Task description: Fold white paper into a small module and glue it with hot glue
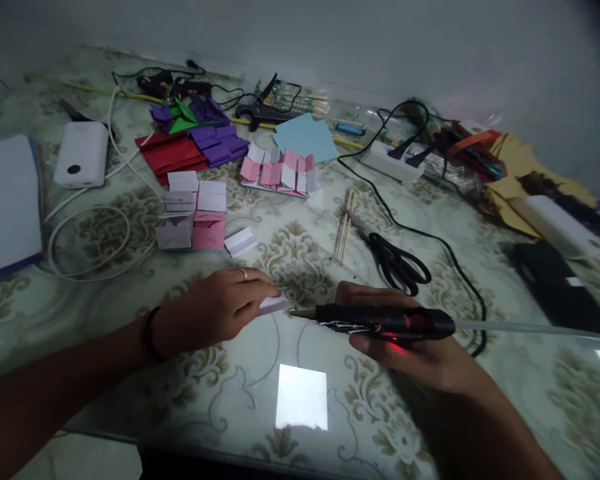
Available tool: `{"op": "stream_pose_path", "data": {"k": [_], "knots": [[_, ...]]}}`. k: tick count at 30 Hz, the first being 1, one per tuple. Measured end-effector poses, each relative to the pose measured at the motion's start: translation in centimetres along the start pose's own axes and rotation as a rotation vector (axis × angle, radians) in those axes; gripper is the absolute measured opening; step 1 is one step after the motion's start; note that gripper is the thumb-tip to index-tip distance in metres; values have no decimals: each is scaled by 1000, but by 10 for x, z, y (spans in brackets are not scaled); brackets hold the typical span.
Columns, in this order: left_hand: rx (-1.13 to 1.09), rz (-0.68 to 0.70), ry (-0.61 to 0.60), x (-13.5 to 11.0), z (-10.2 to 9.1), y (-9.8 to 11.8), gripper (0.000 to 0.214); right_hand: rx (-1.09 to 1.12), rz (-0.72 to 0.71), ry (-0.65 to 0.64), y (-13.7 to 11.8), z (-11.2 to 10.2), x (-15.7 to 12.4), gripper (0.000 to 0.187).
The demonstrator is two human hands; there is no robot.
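My left hand, with a ring and a dark wristband, is closed on a small folded white paper piece, pressing it near the table. In my right hand is a black glue gun, its body lit by a red light. The nozzle points left and meets or nearly meets the paper's right end; I cannot tell if it touches. Just beyond my left hand lies another folded paper piece. Behind that sit a white and pink folded-paper block and a second pink and white one.
Black-handled scissors lie beside wooden sticks. Red and purple folded papers are at the back, with light blue paper. A white power strip trails a black cord. A power bank and white cable occupy the left.
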State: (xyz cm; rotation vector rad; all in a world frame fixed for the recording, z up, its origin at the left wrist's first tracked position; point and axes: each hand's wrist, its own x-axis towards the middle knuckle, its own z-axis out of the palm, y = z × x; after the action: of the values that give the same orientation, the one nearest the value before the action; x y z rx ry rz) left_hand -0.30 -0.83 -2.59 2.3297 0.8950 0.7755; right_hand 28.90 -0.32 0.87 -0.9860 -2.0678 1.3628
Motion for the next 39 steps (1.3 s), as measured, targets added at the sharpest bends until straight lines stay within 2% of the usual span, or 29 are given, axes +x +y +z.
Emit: {"op": "stream_pose_path", "data": {"k": [7,11,13,16,19,22,23,25,27,39], "knots": [[-42,-21,11,0,0,9,23,12,-75,-46,-6,-1,6,24],[-94,-75,-13,2,-6,14,27,-42,-55,93,-3,-2,0,18],[-97,-100,-19,2,-7,15,23,-52,-34,133,-1,-3,-3,17],[-46,-94,32,0,-5,14,21,-66,15,235,6,-4,-10,17],[8,-64,22,-2,-1,12,20,-89,48,263,14,-2,-16,25],[34,-46,-12,-3,1,10,31,-106,15,283,16,2,-16,25],[40,-41,-18,-4,1,11,34,-101,-2,248,14,3,-14,23],[49,-25,-30,-5,1,11,38,-69,-32,88,7,5,-6,12],[55,-14,-35,-5,2,13,40,-62,-78,18,-1,8,1,21],[87,0,-53,-5,3,20,41,-93,-153,29,-2,28,12,23]]}}
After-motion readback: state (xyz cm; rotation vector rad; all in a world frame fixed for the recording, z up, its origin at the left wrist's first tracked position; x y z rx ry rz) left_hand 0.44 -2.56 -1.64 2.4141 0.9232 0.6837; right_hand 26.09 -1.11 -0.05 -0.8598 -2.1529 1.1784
